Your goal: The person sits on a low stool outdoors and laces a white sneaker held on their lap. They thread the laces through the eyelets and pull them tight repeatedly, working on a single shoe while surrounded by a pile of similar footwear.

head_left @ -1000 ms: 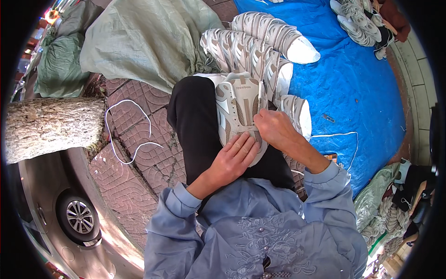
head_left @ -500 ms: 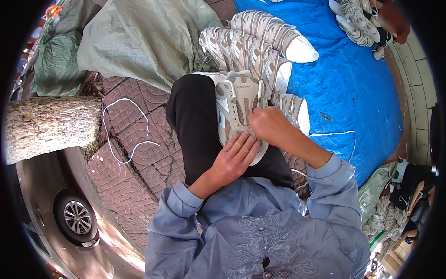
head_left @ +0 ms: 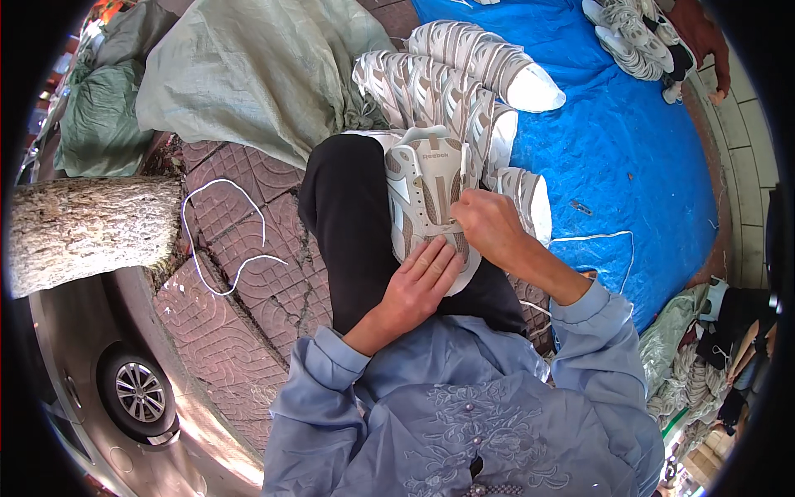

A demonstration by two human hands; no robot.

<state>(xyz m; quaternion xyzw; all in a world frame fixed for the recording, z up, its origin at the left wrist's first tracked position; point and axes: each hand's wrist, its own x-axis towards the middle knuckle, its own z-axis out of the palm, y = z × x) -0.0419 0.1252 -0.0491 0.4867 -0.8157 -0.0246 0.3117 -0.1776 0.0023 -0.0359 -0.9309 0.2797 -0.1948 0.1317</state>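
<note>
A beige and white shoe upper (head_left: 435, 186) lies across my lap, its tongue pointing away from me and rows of eyelet holes along both sides. My left hand (head_left: 418, 282) rests on its toe end, fingers stretched flat over the surface, thumb hidden. At the lower eyelets on the right side, my right hand (head_left: 493, 228) is closed in a pinch. Whatever is between those fingertips is too small or hidden to tell. Just beyond the upper, several similar shoe uppers (head_left: 426, 83) are stacked in overlapping rows.
A blue tarp (head_left: 613, 157) spreads to the right with a white lace (head_left: 592, 238) on it. Another white lace (head_left: 234, 184) curls on the paving at left, near a tree trunk (head_left: 91, 228). A grey-green sack (head_left: 248, 74) lies behind. Another person's arm (head_left: 719, 50) shows far right.
My right hand has shifted slightly right and away from the middle of the upper, still pinched. My left hand stays on the toe. The other person's arm has moved lower.
</note>
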